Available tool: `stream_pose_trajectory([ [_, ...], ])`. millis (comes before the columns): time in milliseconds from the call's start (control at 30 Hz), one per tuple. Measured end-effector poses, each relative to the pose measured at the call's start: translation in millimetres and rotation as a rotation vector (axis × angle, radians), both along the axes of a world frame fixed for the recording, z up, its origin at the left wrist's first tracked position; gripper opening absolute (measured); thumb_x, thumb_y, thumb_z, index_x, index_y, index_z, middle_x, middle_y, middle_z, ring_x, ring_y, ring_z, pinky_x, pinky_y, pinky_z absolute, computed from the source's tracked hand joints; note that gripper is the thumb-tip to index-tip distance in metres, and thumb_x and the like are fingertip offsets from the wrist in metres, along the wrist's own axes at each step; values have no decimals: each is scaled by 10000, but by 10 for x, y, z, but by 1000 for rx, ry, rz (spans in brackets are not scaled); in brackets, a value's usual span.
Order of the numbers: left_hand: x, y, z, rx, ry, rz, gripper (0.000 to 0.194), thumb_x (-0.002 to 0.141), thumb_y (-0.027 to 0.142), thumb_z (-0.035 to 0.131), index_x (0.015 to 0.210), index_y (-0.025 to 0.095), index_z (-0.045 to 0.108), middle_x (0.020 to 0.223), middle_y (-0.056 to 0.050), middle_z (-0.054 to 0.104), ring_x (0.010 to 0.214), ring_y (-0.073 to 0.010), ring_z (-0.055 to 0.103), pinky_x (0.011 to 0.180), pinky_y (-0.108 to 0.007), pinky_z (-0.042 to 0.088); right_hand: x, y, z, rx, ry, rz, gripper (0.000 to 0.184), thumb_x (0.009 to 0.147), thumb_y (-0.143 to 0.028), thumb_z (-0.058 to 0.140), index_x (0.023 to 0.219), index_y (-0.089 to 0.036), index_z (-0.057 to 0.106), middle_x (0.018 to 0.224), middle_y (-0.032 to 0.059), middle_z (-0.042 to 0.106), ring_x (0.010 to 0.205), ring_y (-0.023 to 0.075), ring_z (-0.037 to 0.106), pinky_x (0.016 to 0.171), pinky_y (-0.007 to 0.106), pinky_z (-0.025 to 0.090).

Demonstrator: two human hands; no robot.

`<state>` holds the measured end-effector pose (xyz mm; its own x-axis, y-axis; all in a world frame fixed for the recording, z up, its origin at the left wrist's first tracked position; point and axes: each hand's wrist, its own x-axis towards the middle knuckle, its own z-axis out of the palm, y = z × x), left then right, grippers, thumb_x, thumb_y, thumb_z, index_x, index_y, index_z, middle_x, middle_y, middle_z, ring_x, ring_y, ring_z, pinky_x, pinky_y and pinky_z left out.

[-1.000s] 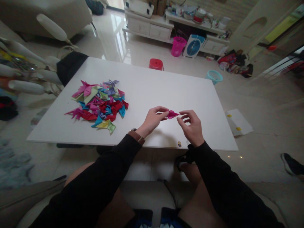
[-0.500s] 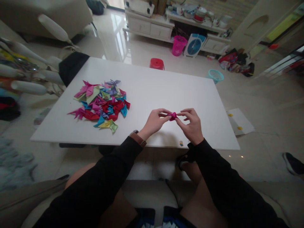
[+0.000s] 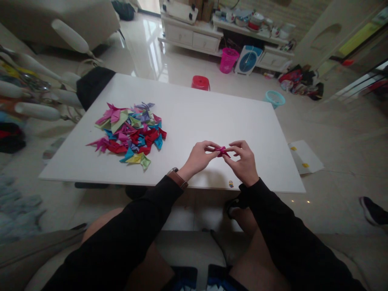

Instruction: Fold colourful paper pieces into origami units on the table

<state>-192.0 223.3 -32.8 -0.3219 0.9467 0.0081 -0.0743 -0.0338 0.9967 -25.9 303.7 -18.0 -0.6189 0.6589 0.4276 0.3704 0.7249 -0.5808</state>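
Observation:
A small magenta folded paper piece (image 3: 222, 151) is held up over the near part of the white table (image 3: 197, 109). My left hand (image 3: 198, 157) pinches its left side between thumb and fingers. On the other side, the thumb and index finger of my right hand (image 3: 246, 165) close on the paper, while the other fingers curl loosely. The paper's exact shape is partly hidden by my fingertips. To the left lies a heap of folded paper figures (image 3: 133, 131) in pink, red, blue, green, purple and yellow.
A small sticker-like picture (image 3: 231, 184) is at the table's near edge. Beyond the far edge stand a red stool (image 3: 200, 83), a pink basket (image 3: 228, 60) and a blue-and-white fan (image 3: 248, 60). A black cloth item (image 3: 93, 87) covers the far left corner.
The magenta paper has turned in my fingers, so a pointed end now shows toward the lower right. My right fingers have shifted slightly on it.

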Motion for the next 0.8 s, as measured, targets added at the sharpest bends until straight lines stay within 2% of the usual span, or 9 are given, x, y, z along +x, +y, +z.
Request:
stream_pose_trajectory([
  [800,21,6,-20,-10,-4,-16,88,823,122,770,911,119,757,958,-109,785,854,-200,768,802,-329,625,7,0,12,-43,-8,-3,68,839,-271,745,893,-232,764,1046,85,643,962,240,651,648,359,580],
])
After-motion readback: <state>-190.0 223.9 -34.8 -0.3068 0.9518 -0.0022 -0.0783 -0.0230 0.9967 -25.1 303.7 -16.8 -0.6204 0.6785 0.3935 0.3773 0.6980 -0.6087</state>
